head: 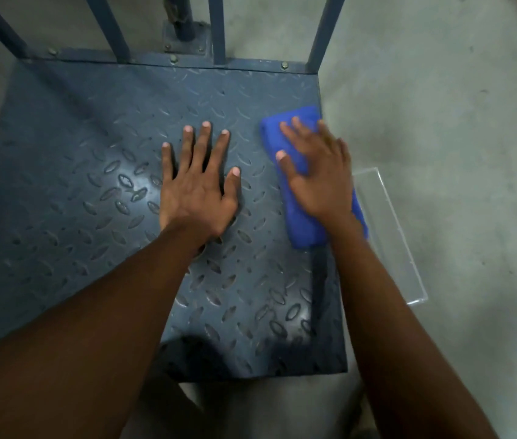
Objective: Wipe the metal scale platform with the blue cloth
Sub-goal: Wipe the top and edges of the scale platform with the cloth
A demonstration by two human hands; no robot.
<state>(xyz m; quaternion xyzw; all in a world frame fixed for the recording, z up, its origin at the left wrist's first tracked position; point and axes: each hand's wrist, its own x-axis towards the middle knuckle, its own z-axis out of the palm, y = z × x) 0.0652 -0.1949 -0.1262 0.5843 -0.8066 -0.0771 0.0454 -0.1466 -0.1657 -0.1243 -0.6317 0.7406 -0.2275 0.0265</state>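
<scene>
Floor: a pale grey concrete floor (440,122) lay beyond the right hand and past the platform's edge.
Platform: the dark blue-grey square metal scale platform (92,185), stamped with a raised diamond tread, lay under both hands; glare shone on it just left of the left hand.
Frame: dark blue metal upright bars (217,30) rose from the platform's far edge, ahead of the fingertips, with bolts along the rail.
Writing: no brand, label or lettering could be read on anything.
Tray: a clear plastic rectangular tray (390,236) sat on the floor just right of the right wrist, beside the platform.
Left hand: the left hand (198,185) lay flat, palm down, fingers spread wide on the bare metal, holding nothing.
Right hand: the right hand (317,172) was open and flat, pressing down on the cloth, slightly blurred.
Cloth: the bright blue folded fabric cloth (298,217) lay under the right palm at the platform's right edge, reaching past the fingertips and back beneath the wrist.
</scene>
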